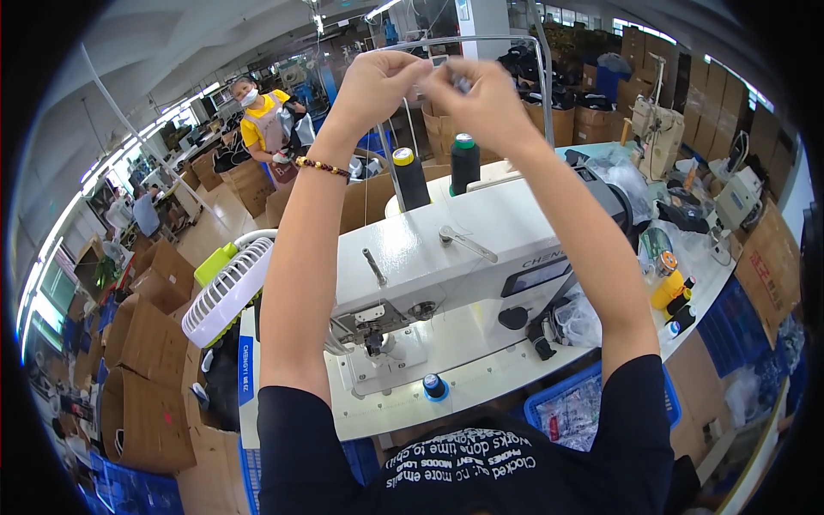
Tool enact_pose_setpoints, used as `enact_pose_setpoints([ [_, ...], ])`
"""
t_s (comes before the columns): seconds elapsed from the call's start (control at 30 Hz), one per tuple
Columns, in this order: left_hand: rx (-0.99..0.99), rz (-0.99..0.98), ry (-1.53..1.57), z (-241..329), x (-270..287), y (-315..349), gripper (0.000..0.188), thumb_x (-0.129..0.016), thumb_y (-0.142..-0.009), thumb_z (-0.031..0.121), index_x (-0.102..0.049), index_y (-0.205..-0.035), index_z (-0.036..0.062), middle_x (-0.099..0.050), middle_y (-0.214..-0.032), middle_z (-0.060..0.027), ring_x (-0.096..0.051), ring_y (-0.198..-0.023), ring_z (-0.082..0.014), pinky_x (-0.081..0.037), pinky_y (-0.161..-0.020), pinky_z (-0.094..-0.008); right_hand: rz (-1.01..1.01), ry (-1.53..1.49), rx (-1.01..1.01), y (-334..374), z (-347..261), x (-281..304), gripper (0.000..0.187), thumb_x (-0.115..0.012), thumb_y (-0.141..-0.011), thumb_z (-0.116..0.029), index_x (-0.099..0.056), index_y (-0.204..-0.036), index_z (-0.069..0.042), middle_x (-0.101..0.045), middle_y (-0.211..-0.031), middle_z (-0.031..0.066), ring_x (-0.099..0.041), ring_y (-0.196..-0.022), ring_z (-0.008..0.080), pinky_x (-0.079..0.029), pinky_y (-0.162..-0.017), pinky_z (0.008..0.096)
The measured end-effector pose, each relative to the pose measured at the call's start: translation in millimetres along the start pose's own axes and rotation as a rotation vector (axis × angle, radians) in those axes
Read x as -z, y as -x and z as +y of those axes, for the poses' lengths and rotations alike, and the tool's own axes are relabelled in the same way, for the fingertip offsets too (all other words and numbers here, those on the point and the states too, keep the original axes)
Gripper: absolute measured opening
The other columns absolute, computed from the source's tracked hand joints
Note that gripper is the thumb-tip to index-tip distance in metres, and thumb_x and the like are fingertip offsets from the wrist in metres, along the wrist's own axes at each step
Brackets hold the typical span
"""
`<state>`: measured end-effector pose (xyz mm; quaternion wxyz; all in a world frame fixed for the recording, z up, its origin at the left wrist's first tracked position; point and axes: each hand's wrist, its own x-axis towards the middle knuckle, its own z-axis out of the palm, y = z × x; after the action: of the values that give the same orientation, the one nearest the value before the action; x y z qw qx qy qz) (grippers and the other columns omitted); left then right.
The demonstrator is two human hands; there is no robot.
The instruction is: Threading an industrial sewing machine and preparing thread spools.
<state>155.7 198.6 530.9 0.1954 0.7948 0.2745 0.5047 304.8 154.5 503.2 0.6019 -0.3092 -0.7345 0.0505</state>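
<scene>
Both my arms are raised above a white sewing machine (446, 257). My left hand (375, 81) and my right hand (481, 94) meet near the metal thread guide bar (481, 40), fingers pinched on a thin thread that is barely visible. Below the hands stand two black thread cones: one with a yellow top (410, 178) and one with a green top (464, 163). A beaded bracelet (323, 166) circles my left wrist. A small black spool with a blue top (434, 387) sits on the machine bed near me.
A white fan (227, 292) stands left of the machine. Yellow bottles (668, 287) and plastic bags lie at the right of the table. Cardboard boxes (146, 360) crowd the floor at left. A person in a yellow shirt (262, 129) works farther back. A blue crate (575, 408) sits under the table.
</scene>
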Motion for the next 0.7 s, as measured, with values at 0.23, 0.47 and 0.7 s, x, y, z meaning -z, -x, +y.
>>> enact_pose_setpoints([
  [0.23, 0.008, -0.203, 0.007, 2.2, 5.8, 2.8, 0.017, -0.054, -0.078, 0.018, -0.059, -0.084, 0.0022, -0.055, -0.067, 0.0003, -0.047, -0.057, -0.0031, -0.039, -0.054, -0.0149, 0.1, 0.043, 0.076, -27.6, 35.4, 7.2, 0.024, -0.059, -0.073, -0.027, -0.061, -0.07, -0.003, -0.054, -0.058, 0.0063, -0.047, -0.052, 0.0134, -0.038, -0.05, 0.0263],
  [0.47, 0.039, -0.218, -0.037, -0.4, 2.3, 2.1, 0.017, -0.053, -0.078, 0.014, -0.057, -0.089, 0.0007, -0.056, -0.066, 0.0006, -0.046, -0.056, -0.0027, -0.038, -0.05, -0.0151, 0.046, -0.116, -0.025, -27.4, 42.0, -2.5, 0.025, -0.061, -0.072, -0.027, -0.061, -0.068, -0.002, -0.054, -0.057, 0.0031, -0.047, -0.052, 0.0089, -0.037, -0.05, 0.0241],
  [0.7, -0.045, -0.118, 0.029, -2.2, -2.2, -1.7, 0.024, -0.056, -0.076, 0.016, -0.058, -0.092, -0.0023, -0.059, -0.068, -0.0055, -0.05, -0.054, -0.0053, -0.04, -0.048, -0.0162, 0.034, -0.285, -0.204, -23.5, 35.0, 4.8, 0.02, -0.063, -0.072, -0.022, -0.059, -0.069, -0.002, -0.052, -0.056, 0.0007, -0.044, -0.047, 0.005, -0.033, -0.041, 0.0193],
])
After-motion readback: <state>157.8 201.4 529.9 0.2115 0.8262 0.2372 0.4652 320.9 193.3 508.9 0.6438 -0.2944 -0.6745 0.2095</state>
